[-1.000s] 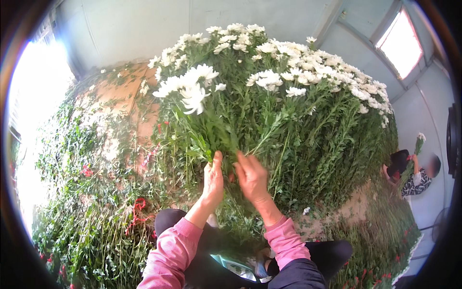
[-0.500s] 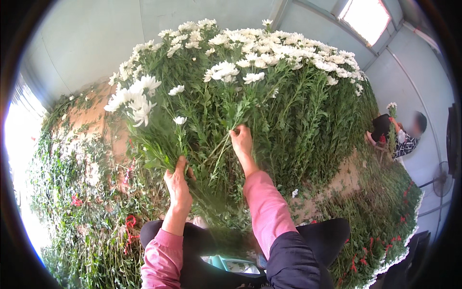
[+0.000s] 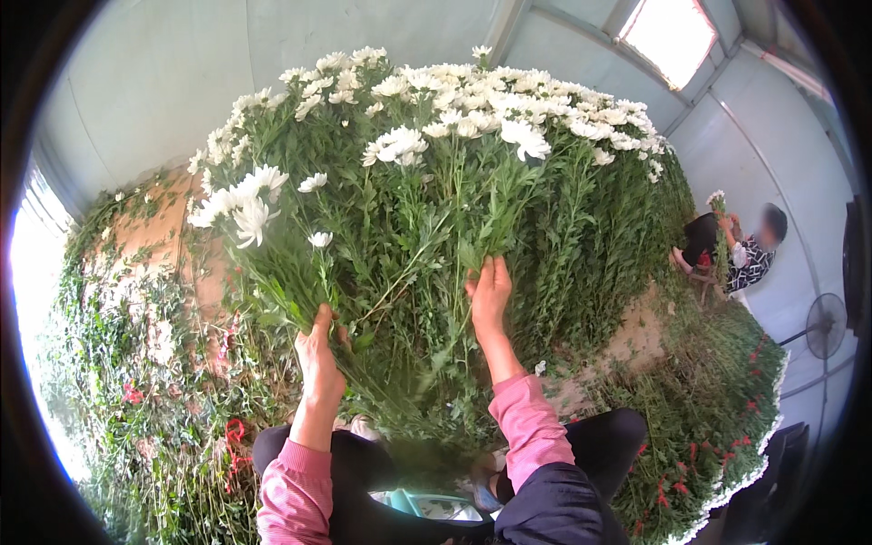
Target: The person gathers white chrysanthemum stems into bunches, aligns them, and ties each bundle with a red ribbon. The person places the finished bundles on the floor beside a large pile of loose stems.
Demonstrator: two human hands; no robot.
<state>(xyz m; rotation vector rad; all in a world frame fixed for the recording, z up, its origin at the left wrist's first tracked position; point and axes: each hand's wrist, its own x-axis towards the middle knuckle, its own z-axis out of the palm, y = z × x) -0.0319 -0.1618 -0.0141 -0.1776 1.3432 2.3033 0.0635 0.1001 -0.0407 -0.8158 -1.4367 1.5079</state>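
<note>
At the left, my left hand (image 3: 320, 359) is closed round the stems of a small bunch of white chrysanthemums (image 3: 252, 221), whose blooms fan out up and to the left. My right hand (image 3: 490, 295) pinches a leafy green stem, which seems to lead up to a large white chrysanthemum (image 3: 525, 139). Its fingertips are partly lost among the leaves. Right behind both hands stands a dense heap of cut chrysanthemums (image 3: 427, 236), stems down and white heads along the top.
Loose stems and leaves (image 3: 173, 418) with red ties cover the ground at the left. Below my hands, between my legs, is a pale turquoise plastic item (image 3: 409, 502). Another person (image 3: 752, 259) sits at the far right holding flowers. A fan (image 3: 825, 325) stands by the wall.
My right hand has moved right and slightly down, from bare crossing stems to another leafy stem. My left hand keeps its bunch. The whole view has shifted a little.
</note>
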